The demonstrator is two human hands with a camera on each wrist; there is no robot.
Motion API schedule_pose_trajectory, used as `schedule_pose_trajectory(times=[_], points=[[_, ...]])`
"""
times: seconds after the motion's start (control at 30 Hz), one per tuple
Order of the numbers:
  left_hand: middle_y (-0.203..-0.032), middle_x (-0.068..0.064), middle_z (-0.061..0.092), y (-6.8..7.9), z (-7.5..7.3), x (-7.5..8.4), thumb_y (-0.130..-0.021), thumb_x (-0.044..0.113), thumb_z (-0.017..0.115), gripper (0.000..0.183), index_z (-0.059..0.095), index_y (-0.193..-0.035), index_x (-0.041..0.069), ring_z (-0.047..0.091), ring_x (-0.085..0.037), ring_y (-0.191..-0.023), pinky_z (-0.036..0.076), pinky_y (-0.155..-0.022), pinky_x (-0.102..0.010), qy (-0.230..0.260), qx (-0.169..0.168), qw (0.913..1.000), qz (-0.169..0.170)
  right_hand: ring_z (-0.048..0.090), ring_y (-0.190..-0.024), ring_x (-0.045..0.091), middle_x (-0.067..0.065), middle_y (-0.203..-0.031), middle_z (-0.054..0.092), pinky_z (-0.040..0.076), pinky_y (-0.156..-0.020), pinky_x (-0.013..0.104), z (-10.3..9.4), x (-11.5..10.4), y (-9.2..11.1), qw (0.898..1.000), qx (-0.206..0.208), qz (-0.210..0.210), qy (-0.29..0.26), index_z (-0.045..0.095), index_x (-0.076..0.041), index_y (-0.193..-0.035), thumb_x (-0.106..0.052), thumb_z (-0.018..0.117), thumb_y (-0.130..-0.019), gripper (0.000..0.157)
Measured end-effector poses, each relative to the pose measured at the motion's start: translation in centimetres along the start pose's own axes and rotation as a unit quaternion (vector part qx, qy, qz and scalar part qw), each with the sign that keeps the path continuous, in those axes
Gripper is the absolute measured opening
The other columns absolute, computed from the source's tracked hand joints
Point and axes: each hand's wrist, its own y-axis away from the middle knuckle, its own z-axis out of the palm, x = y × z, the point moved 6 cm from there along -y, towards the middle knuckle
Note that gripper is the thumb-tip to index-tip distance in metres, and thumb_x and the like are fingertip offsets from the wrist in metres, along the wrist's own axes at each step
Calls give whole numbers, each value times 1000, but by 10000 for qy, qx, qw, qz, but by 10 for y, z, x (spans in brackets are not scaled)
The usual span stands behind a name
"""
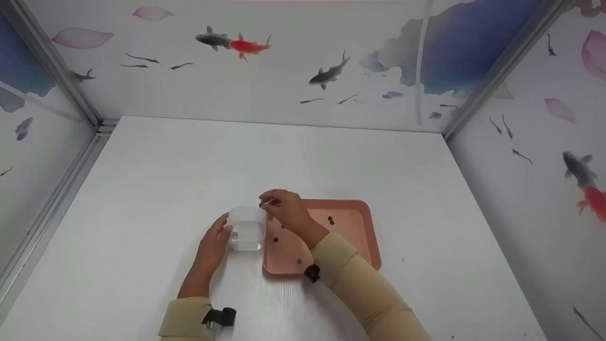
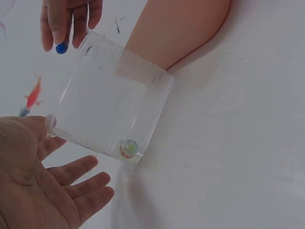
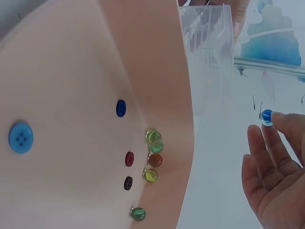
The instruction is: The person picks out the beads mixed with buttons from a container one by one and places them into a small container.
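Observation:
My right hand [image 1: 291, 213] pinches a blue marble [image 3: 266, 117] between thumb and fingertip, near the far right corner of a clear plastic container [image 1: 247, 215]. Beside that container, my left hand [image 1: 213, 241] touches its left side; in the left wrist view its fingers look mostly straight and spread. One clear, coloured-swirl marble [image 2: 128, 149] lies inside the container. Right of it stands a pink tray [image 1: 374, 241], partly covered by my right forearm. Green, yellow and orange-brown marbles [image 3: 150, 175] gather along the tray wall.
Loose buttons lie in the tray: a light blue button [image 3: 21, 137], a dark blue button [image 3: 121, 108], a red button [image 3: 129, 159] and a dark one. The white table [image 1: 303, 161] is bounded by printed panels [image 1: 284, 94] at the back and sides.

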Motion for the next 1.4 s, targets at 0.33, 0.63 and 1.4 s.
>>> schedule_pose_trajectory(times=[0.33, 0.63, 1.4], points=[[-155, -18, 29, 0, 0, 0, -106, 31, 37, 52, 26, -153, 11, 25, -42, -142, 23, -113, -59, 18, -2, 10000, 20, 65, -96, 14, 3, -110, 67, 55, -76, 22, 6, -11, 2, 9991, -127, -350, 209, 68, -8, -117, -11, 63, -95, 23], [-155, -18, 30, -2, 1, -2, -106, 30, 37, 51, 28, -152, 11, 24, -41, -143, 21, -114, -59, 102, 41, 9999, 9, 65, -98, 11, -1, -114, 67, 55, -78, 24, 15, -17, 3, 9936, -221, -461, 1012, 70, -15, -117, -16, 64, -95, 23], [-154, -18, 31, -2, 0, -2, -105, 33, 37, 51, 29, -152, 13, 26, -42, -142, 22, -113, -60, -62, 95, 9999, -44, 66, -98, 11, -1, -111, 70, 53, -83, 22, 31, -29, 5, 9614, -510, -1302, 2370, 72, -16, -115, -16, 64, -94, 22]])
